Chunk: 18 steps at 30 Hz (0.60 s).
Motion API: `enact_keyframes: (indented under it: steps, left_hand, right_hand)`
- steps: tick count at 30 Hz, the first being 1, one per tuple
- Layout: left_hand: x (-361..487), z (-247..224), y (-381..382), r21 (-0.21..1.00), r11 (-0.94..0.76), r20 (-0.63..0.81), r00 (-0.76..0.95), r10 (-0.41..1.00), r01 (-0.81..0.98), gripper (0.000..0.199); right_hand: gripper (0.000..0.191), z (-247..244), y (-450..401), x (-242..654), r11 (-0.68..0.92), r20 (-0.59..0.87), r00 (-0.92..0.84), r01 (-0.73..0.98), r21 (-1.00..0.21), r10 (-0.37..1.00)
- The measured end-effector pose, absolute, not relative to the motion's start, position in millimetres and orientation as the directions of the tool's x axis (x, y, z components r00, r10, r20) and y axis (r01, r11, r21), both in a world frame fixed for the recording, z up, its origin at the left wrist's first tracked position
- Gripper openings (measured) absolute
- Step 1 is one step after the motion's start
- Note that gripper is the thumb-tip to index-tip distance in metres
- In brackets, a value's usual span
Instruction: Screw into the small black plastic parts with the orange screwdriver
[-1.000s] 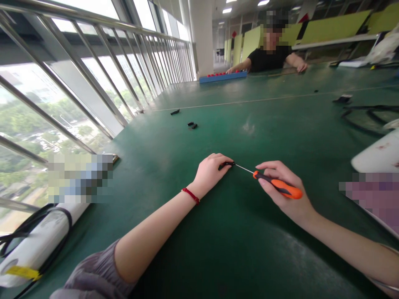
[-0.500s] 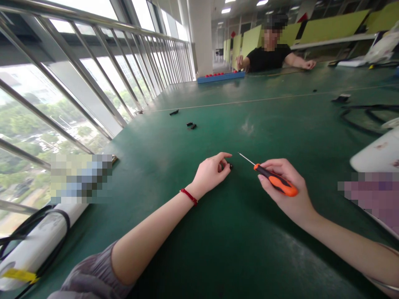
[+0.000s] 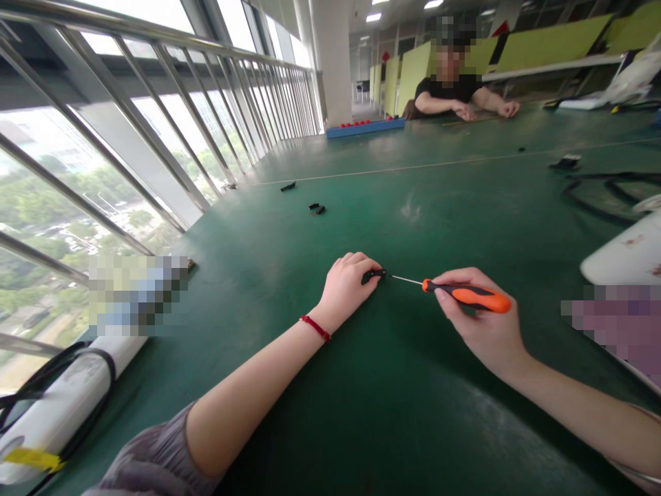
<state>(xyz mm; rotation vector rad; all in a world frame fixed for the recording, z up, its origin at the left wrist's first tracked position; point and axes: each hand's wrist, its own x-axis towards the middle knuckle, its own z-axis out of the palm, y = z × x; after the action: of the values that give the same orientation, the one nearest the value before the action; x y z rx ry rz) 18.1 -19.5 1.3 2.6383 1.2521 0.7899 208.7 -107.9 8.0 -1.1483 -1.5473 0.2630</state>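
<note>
A small black part (image 3: 372,275) is pinched in my left hand (image 3: 351,282), low over the green table, near the middle of the view. My right hand (image 3: 485,320) grips an orange and black screwdriver (image 3: 478,297) with its thin shaft pointing left. The shaft's tip is at the right end of the black part; whether it touches is too small to tell. Beyond my left hand, two small black pieces (image 3: 317,208) lie close together, with another black piece (image 3: 288,187) farther back.
Across the green table (image 3: 289,413) sits a person (image 3: 449,93), beside a blue strip (image 3: 365,128) with red knobs. A white bar with black cable (image 3: 67,393) runs along the left edge by the railing. At right are a white object (image 3: 624,251) and black cables (image 3: 599,180).
The screwdriver's tip has moved down and left to the black part, its shaft now nearly level. My left fingers have curled round, showing more of the part. The person's hands have come closer together.
</note>
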Motion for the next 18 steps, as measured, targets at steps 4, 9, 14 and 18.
enact_keyframes:
  steps: [4,9,14,18]
  left_hand:
    - [17.7,1.1,-19.9,0.307,-0.644,0.412,0.512,0.754,0.701,0.013]
    - [18.1,0.3,-20.7,0.343,-0.657,0.415,0.518,0.748,0.672,0.013]
    - [18.2,0.0,-21.2,0.365,-0.672,0.411,0.536,0.737,0.645,0.015]
    - [18.1,0.2,-21.1,0.365,-0.673,0.399,0.545,0.737,0.643,0.016]
  right_hand:
    - [0.011,7.9,-109.9,209.7,0.508,0.633,0.093,0.513,-0.692,0.769]
    - [0.010,8.3,-109.6,209.9,0.517,0.627,0.060,0.509,-0.688,0.777]
    - [0.009,8.2,-107.9,209.4,0.522,0.629,0.046,0.514,-0.681,0.776]
    - [0.010,7.4,-109.0,210.0,0.523,0.630,0.037,0.520,-0.675,0.776]
